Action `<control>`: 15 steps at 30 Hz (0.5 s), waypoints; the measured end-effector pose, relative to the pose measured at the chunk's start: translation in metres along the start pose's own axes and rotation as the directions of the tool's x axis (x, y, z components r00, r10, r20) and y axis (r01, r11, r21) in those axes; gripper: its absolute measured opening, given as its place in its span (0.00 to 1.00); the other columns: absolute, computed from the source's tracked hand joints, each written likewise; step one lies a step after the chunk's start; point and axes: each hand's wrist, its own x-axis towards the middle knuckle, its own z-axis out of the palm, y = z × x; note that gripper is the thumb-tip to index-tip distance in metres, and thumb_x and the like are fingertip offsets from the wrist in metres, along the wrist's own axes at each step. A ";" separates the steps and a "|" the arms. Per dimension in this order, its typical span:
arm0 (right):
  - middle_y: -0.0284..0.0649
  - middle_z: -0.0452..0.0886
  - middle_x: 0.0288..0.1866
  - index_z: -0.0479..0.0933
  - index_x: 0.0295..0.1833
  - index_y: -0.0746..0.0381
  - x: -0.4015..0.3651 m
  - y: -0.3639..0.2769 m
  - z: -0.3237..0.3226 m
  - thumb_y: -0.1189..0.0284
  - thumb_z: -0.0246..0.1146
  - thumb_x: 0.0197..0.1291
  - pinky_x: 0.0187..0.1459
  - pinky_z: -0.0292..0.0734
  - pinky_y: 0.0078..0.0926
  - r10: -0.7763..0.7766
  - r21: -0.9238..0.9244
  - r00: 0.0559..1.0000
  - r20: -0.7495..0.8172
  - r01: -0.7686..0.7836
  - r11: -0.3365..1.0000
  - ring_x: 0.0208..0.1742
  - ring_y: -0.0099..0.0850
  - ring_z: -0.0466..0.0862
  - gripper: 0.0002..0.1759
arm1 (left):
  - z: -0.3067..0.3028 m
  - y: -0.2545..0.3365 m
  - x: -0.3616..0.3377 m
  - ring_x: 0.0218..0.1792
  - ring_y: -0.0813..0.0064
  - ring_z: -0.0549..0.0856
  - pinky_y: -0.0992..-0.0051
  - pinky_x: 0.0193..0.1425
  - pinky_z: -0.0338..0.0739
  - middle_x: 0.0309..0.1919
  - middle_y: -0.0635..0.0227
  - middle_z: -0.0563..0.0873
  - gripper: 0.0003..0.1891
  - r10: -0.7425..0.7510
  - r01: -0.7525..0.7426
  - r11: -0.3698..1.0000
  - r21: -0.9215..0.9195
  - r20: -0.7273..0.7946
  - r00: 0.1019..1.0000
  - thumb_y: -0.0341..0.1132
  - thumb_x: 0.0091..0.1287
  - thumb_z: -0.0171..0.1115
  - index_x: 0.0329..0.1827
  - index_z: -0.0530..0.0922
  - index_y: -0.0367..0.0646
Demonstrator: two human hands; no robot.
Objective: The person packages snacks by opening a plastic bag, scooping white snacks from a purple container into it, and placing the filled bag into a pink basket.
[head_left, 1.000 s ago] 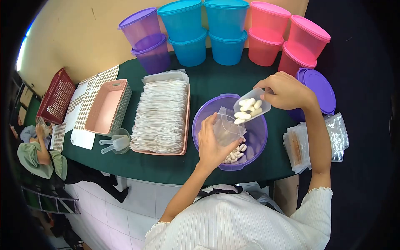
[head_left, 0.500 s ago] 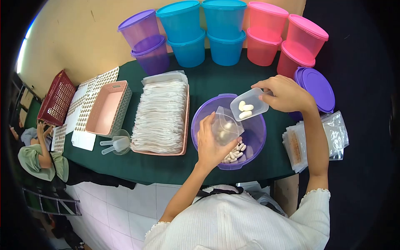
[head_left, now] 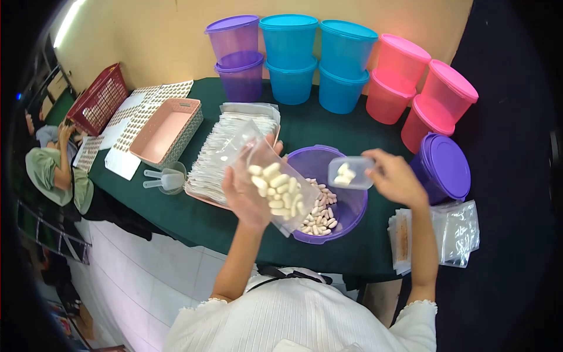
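Note:
My left hand (head_left: 245,200) is closed on a clear plastic bag (head_left: 261,154), which leans over the left side of a round purple tub (head_left: 355,205). Several white capsules show through the bag's lower half. In my right hand (head_left: 397,180) is a small translucent scoop (head_left: 359,181), gripped by its handle above the tub's right side. A few white capsules lie in the scoop. At the bottom of the tub is a heap of loose capsules (head_left: 321,220); the bag hides part of it.
Left of the tub stands a basket of stacked packets (head_left: 214,155), then an empty pink basket (head_left: 161,138) and spare scoops (head_left: 170,178). Lidded tubs (head_left: 290,53) line the back. A purple lidded tub (head_left: 443,170) and clear bags (head_left: 454,234) lie right. A co-worker (head_left: 50,170) sits far left.
My left hand has lifted and turned the bag up to the left, showing more capsules in it. The scoop has moved slightly down and stays in my right hand. The view has shifted.

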 end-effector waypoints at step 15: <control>0.46 0.72 0.52 0.67 0.54 0.71 -0.029 -0.053 0.109 0.56 0.45 0.64 0.56 0.62 0.26 -0.237 0.942 0.957 0.168 -0.084 0.326 0.53 0.31 0.72 0.27 | -0.001 -0.009 -0.101 0.46 0.77 0.74 0.75 0.53 0.67 0.42 0.65 0.76 0.18 -0.041 0.150 0.869 0.471 -0.233 0.972 0.38 0.69 0.39 0.55 0.67 0.36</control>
